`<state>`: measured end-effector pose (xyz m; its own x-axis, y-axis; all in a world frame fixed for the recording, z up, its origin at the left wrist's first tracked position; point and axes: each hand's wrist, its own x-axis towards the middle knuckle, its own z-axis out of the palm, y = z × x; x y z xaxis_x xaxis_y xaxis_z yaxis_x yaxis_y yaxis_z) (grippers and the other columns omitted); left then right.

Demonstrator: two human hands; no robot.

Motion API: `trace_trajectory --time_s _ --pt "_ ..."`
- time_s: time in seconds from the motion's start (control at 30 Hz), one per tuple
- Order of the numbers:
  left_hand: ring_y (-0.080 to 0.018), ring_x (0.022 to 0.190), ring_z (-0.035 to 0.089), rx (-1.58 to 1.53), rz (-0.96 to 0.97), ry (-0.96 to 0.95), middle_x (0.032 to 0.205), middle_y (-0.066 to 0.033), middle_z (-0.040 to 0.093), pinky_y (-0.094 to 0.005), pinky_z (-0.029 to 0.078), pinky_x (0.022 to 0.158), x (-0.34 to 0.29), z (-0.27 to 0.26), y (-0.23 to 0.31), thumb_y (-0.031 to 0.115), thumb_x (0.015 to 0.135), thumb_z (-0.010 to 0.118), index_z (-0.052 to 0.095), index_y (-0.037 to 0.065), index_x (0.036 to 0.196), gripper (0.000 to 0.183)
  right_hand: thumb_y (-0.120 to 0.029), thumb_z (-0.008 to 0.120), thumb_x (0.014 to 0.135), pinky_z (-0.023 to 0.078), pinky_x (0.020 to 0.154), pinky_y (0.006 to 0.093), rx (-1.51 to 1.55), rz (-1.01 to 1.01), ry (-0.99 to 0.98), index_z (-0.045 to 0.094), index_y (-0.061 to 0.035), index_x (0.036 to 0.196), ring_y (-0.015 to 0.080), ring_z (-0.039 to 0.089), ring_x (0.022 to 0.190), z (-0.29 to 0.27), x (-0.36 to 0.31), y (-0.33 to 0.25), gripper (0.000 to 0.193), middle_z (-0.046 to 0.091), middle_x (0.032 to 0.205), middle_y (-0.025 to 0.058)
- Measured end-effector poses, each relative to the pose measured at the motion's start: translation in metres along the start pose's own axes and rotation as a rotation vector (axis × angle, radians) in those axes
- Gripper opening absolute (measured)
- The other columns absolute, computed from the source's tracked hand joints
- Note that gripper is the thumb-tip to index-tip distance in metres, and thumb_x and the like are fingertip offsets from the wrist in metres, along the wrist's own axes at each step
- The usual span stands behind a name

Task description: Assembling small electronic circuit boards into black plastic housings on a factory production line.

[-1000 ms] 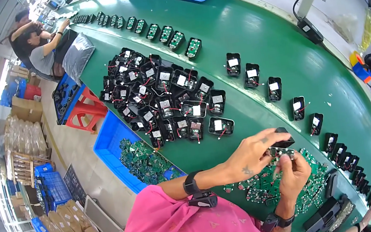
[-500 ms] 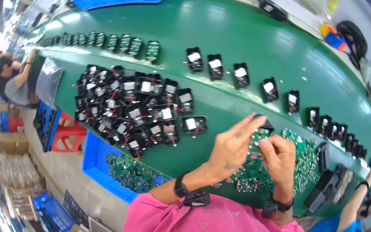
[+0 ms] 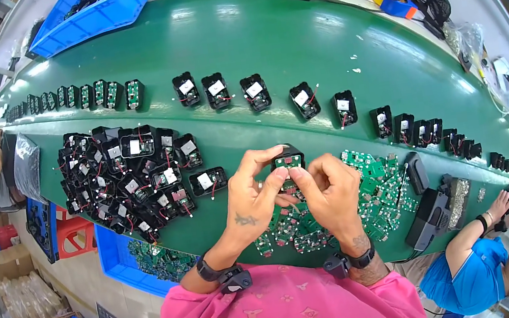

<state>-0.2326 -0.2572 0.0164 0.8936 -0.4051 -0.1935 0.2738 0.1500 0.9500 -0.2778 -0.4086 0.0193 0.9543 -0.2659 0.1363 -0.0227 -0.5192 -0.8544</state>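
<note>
- Black housing [image 3: 294, 151]: between both hands, above the near bench; green circuit board [image 3: 287, 162] at its open face, seating unclear. Face turned up, seemingly to keep the board in sight.
- Left hand [image 3: 250, 195]: closed on the housing, index along its top, thumb at the board, probably for steadiness.
- Right hand [image 3: 331, 197]: closed, thumb tip against the board, fingers curled, apparently bracing it.
- Loose circuit boards [image 3: 376, 194]: heaped beneath and right of the hands, presumably for short reach.
- Piled housings [image 3: 131, 186]: left of the hands, mostly open side up, wires showing.
- Spaced housings [image 3: 256, 92]: lined up beyond the hands, perhaps so that each stands separately.
- Blue bin [image 3: 111, 252]: beside the bench's near edge, holding more boards.
</note>
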Motion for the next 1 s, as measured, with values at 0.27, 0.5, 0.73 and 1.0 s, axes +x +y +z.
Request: trace_trajectory --time_s 0.27,0.5,0.73,1.0 --pt "-0.0207 0.064 0.07 0.084 -0.049 0.025 0.114 -0.0212 0.065 -0.027 0.058 0.048 0.004 0.002 0.001 0.013 0.101 0.054 0.05 -0.002 0.126 0.029 -0.013 0.055 0.099 0.054 0.075 0.037 0.209 0.055 -0.108 0.056 -0.0014 0.128 0.0304 0.068 0.087 0.012 0.005 0.002 0.032 0.066 0.104 0.0196" --pt "-0.0196 0.063 0.07 0.102 0.004 0.091 0.111 -0.0199 0.065 -0.0268 0.058 0.048 0.002 0.002 -0.001 0.009 0.1 0.053 0.05 -0.003 0.123 0.026 -0.009 0.051 0.099 0.052 0.077 0.0359 0.327 0.092 -0.095 0.056 -0.0021 0.126 0.028 0.065 0.092 0.029 0.004 0.003 0.028 0.064 0.11 0.0172" --pt "-0.0163 0.06 0.069 0.364 0.173 0.17 0.107 -0.0172 0.067 -0.027 0.055 0.045 0.003 -0.015 0.01 0.009 0.099 0.055 0.052 -0.002 0.122 0.026 -0.007 0.052 0.099 0.052 0.07 0.0318 0.477 0.046 -0.028 0.056 -0.002 0.126 0.0182 0.062 0.081 0.06 0.014 -0.002 0.028 0.064 0.103 0.0127" --pt "-0.0162 0.049 0.063 0.666 0.144 0.349 0.086 -0.0123 0.062 -0.024 0.05 0.04 0.074 -0.137 0.081 0.017 0.102 0.049 0.047 0.007 0.126 0.026 -0.013 0.07 0.086 0.049 0.078 0.0379 0.012 -0.229 -0.127 0.065 -0.0009 0.107 0.0289 0.06 0.086 0.043 0.043 0.003 0.025 0.06 0.095 0.0139"
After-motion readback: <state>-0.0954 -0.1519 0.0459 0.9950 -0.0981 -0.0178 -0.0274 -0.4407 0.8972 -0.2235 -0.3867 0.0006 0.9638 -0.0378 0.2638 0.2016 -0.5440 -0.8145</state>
